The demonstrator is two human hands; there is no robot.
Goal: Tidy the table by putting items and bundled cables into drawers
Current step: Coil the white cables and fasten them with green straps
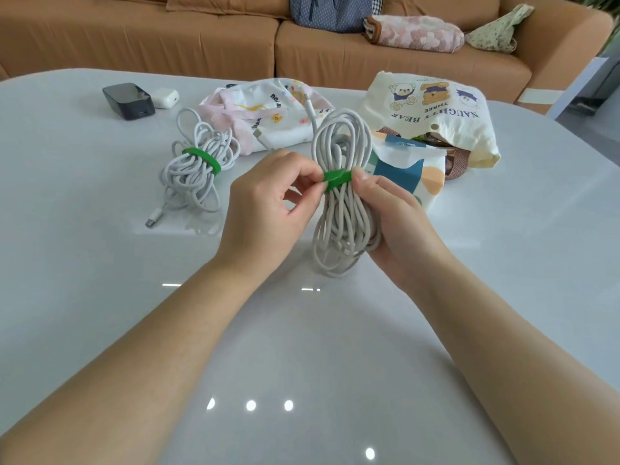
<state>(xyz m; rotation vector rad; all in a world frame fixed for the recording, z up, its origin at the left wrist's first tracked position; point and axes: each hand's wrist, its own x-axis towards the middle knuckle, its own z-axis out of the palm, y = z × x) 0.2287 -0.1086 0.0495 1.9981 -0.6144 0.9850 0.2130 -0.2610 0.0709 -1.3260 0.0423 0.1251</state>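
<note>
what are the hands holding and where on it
The right hand grips the coiled white cable around its lower half; the left hand pinches the green strap at the coil's middle.

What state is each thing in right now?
held cable coil: bundled, held upright, gripped by right hand.
green strap: around that coil, end pinched by left hand.
second cable coil: strapped, lying on table.
bear tote: on its side, mouth open.
pink bag: crumpled on table.
</note>
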